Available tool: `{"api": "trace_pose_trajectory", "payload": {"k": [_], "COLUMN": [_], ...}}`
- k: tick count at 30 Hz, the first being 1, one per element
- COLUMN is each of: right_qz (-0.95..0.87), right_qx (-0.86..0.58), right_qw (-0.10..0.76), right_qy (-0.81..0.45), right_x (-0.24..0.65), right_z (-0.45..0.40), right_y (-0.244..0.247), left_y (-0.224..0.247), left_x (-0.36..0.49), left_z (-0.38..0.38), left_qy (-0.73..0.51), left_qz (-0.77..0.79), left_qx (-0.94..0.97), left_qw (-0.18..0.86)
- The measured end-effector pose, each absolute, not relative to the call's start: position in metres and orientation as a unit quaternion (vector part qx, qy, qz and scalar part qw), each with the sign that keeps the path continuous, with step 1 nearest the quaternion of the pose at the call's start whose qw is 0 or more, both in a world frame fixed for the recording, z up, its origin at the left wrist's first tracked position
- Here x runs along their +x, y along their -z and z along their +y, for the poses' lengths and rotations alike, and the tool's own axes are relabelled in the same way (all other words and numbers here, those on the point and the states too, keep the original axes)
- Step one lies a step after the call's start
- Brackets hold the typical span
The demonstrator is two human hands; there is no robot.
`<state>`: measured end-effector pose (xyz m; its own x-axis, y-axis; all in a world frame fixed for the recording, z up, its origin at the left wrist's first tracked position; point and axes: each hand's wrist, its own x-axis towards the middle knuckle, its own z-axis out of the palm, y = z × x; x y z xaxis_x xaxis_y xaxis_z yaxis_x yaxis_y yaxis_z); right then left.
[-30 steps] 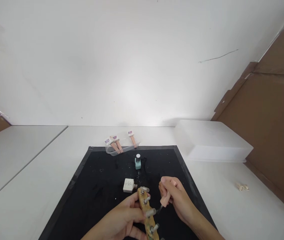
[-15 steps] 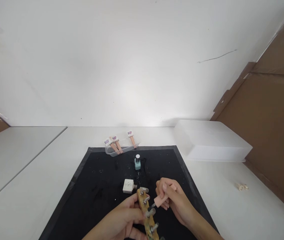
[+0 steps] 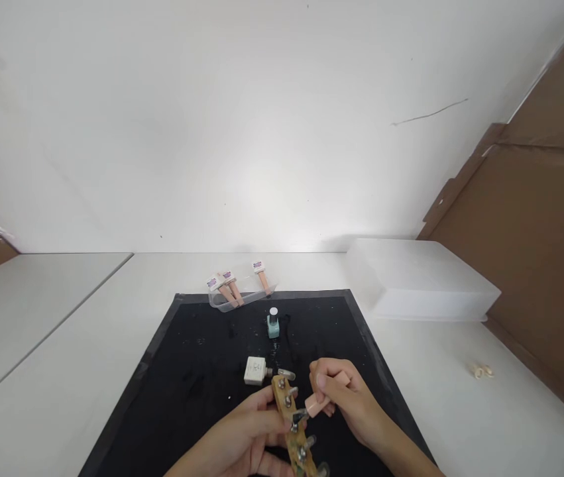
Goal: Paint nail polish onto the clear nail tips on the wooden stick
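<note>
My left hand (image 3: 256,430) grips a wooden nail-tip stand (image 3: 297,440) with several clear nail tips fixed along it by metal posts. In my right hand (image 3: 344,397) is a nail polish brush with a peach handle (image 3: 314,404), pinched between thumb and fingers. Its dark bristle end meets a clear nail tip (image 3: 299,416) near the middle of the stand. Beyond the stand, a white square bottle (image 3: 255,370) lies on its side with its neck pointing right. A teal nail polish bottle (image 3: 273,326) with a dark, white-topped cap stands upright farther back.
A black mat (image 3: 202,371) covers the middle of the white table. At its far edge, a clear tray (image 3: 246,299) holds peach-handled items with white labelled ends. A white translucent box (image 3: 425,281) stands at back right, and small cream rings (image 3: 482,371) lie at right.
The stand has turned slightly in my left hand, so its nail tips sit at new angles. My right hand has shifted the brush a little, its bristles still at the middle tip.
</note>
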<state>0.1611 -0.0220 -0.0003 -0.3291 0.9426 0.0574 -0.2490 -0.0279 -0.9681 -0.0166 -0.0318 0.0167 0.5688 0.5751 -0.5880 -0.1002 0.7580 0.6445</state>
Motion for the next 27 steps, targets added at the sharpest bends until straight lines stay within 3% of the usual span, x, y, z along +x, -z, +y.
{"api": "trace_pose_trajectory", "payload": {"k": [15,27], "right_qz": [-0.508,-0.458], "right_qx": [-0.408,-0.389], "right_qw": [0.474,0.523], "right_qy": [-0.593,-0.605], "right_x": [0.1641,0.162], "right_z": [-0.0212,-0.0198], "right_y": [-0.0029,-0.0057], "left_y": [-0.0198,-0.0232], "left_x": [-0.0167,-0.0139], "left_z": [-0.0319,-0.0349], "left_qy": [-0.204,-0.217], "left_qz": [0.426,0.453], "left_qx": [0.266,0.261], "left_qw": [0.84,0.825]}}
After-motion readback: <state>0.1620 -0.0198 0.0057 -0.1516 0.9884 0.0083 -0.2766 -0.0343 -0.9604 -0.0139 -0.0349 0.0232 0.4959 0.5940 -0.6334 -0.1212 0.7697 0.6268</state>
